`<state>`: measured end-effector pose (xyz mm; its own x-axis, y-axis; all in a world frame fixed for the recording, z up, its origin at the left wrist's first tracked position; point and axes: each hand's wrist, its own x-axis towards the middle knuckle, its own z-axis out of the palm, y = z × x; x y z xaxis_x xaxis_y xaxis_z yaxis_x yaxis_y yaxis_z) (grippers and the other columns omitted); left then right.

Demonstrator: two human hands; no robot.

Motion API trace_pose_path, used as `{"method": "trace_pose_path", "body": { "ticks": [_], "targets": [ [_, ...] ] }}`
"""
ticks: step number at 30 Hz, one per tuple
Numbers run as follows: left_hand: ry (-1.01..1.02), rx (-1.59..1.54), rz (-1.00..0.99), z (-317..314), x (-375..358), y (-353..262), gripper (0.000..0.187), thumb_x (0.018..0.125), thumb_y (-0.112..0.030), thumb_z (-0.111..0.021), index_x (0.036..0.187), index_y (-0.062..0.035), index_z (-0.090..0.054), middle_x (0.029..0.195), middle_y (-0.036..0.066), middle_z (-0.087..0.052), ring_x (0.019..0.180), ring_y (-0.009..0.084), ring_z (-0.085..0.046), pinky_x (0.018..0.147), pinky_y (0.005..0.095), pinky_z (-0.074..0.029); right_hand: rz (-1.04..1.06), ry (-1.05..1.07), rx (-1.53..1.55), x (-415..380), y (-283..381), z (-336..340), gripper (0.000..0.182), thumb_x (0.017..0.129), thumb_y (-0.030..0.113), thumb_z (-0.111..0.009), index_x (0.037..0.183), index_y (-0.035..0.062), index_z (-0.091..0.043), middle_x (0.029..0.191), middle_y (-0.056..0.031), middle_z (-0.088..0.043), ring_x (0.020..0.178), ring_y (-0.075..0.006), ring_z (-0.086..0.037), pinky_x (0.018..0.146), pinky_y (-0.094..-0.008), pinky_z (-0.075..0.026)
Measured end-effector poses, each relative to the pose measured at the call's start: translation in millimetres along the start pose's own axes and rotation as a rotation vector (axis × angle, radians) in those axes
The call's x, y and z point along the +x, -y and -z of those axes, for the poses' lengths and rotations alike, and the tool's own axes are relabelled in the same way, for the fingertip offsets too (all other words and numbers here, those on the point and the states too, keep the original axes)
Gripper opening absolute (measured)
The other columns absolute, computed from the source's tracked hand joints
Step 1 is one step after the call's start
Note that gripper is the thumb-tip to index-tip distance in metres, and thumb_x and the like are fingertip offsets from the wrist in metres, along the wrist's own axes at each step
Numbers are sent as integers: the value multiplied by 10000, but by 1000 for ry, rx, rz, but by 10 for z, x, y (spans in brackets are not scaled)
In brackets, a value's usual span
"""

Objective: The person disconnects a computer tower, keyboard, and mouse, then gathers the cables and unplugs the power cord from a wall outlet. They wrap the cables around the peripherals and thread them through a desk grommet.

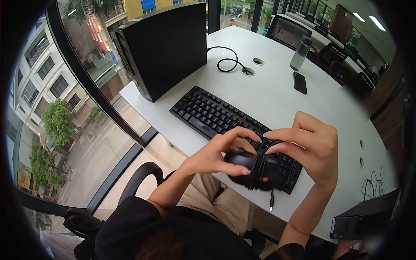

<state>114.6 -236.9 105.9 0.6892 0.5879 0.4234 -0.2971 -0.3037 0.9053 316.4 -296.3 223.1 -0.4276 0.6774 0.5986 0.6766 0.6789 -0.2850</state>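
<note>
Above the near edge of the white table, my left hand (pixel 221 151) is wrapped round a black mouse (pixel 240 162) whose cable is wound about it. My right hand (pixel 310 145) pinches a part of the black cable (pixel 274 142) between thumb and forefinger, close to my left fingertips. The USB plug (pixel 271 201) dangles below the mouse. A small orange-red light shows on the mouse's underside. Behind both hands lies a black keyboard (pixel 216 112), its right part partly covered by them.
A black computer tower (pixel 169 47) stands at the table's (pixel 255 102) far left, a cable running to a round hole. A phone (pixel 300 82) and a bottle (pixel 300 53) are at the back right. Another black device (pixel 364 221) sits at the lower right.
</note>
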Motion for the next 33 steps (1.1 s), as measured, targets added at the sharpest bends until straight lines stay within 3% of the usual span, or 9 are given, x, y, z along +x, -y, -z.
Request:
{"method": "trace_pose_path", "body": {
  "ticks": [3, 7, 11, 13, 16, 19, 24, 30, 33],
  "targets": [
    [180, -574, -76, -38, -157, 57, 762, 698, -245, -824, 1246, -33, -340, 986, 130, -644, 897, 139, -613, 766, 227, -468, 33, 8, 184, 12, -25, -58, 240, 649, 170, -781, 861, 77, -717, 603, -24, -430, 491, -134, -408, 444, -284, -299],
    [-198, -858, -290, -85, -199, -100, 652, 827, -260, -701, 1297, -86, -283, 969, 114, -610, 905, 157, -621, 829, 270, -501, 12, 50, 160, 61, 23, -317, 232, 789, 190, -689, 1001, 97, -691, 675, -52, -560, 544, -200, -536, 487, -308, -402],
    [-913, -400, -392, -64, -172, -176, 544, 924, -313, -557, 1346, -100, -290, 1076, 117, -578, 969, 185, -623, 870, 305, -520, -72, -94, 98, 36, 88, -665, 284, 835, 90, -641, 1118, 79, -657, 703, -99, -585, 549, -209, -506, 532, -281, -419],
    [-978, -108, -404, 24, -191, -88, 423, 973, -286, -444, 1337, -103, -331, 1203, 109, -527, 1080, 181, -569, 867, 298, -489, -229, -93, 284, 23, 110, -768, 253, 871, 65, -609, 1121, 27, -609, 675, -76, -570, 554, -172, -536, 549, -265, -437],
    [-1142, 111, -471, 18, -60, 86, 519, 891, -42, -566, 1335, -88, -301, 1071, 95, -555, 927, 111, -567, 816, 226, -455, -430, -209, 768, 50, 153, -1003, 207, 876, 18, -571, 1079, -19, -551, 655, -84, -539, 538, -174, -527, 530, -294, -436],
    [-1081, 254, -418, -27, 5, 238, 578, 858, 1, -601, 1364, -75, -333, 1105, 95, -524, 902, 108, -565, 762, 220, -473, -319, -323, 482, 26, 138, -1150, 217, 879, 17, -559, 1084, -26, -504, 675, -100, -537, 547, -206, -542, 534, -309, -442],
    [-817, 281, -245, -290, 199, 264, 475, 816, -37, -683, 1263, -20, -525, 1031, 93, -574, 847, 133, -624, 584, 191, -516, -483, -262, -7, -263, 174, -887, 177, 840, 11, -525, 991, 14, -433, 879, -174, -585, 814, -362, -604, 659, -447, -491],
    [-286, 368, 44, -901, 531, 377, 480, 736, -315, -779, 998, 1, -529, 749, 108, -681, 680, 170, -674, 579, 274, -501, -757, -486, -418, -949, 329, -547, 189, 872, 38, -517, 1061, 31, -517, 985, -143, -586, 927, -313, -580, 732, -413, -490],
    [-37, 394, 126, -1270, 690, 335, 491, 729, -338, -782, 980, 9, -542, 655, 88, -661, 597, 140, -641, 543, 250, -455, -941, -643, -534, -1357, 332, -441, 151, 884, 33, -501, 1030, 7, -531, 921, -157, -599, 816, -326, -599, 692, -413, -483]
  ]
}}
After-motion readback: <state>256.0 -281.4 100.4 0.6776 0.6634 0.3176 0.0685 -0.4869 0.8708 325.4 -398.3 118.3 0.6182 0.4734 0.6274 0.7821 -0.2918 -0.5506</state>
